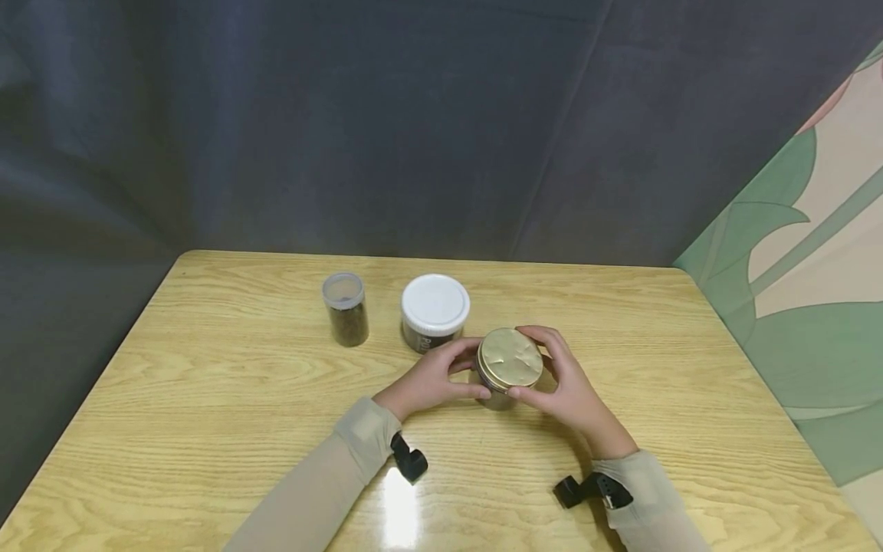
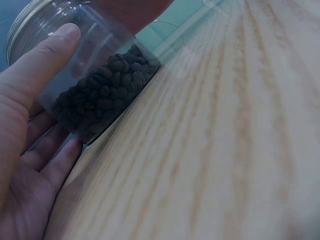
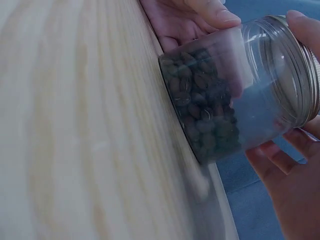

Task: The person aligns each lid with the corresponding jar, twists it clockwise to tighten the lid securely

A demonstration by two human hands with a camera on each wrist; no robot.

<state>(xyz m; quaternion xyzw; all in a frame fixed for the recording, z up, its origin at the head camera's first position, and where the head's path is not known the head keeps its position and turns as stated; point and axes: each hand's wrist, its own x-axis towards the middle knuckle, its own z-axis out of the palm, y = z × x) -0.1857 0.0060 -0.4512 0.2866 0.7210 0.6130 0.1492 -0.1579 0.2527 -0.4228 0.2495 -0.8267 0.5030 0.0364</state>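
A clear jar of coffee beans (image 3: 202,100) stands on the table, with a dented gold lid (image 1: 510,357) on top. My left hand (image 1: 436,377) holds the jar's body from the left, its thumb across the clear wall in the left wrist view. From the right, my right hand (image 1: 571,387) grips the lid, thumb at the near edge and fingers round the far side. Dark beans (image 2: 102,90) fill roughly the lower half, as both wrist views show.
Just behind my left hand stands a dark tub with a white lid (image 1: 435,303). Farther left is a small clear-topped jar (image 1: 348,318) with dark contents. The wooden table (image 1: 207,399) meets a dark curtain (image 1: 386,138) at the back and patterned fabric (image 1: 821,322) on the right.
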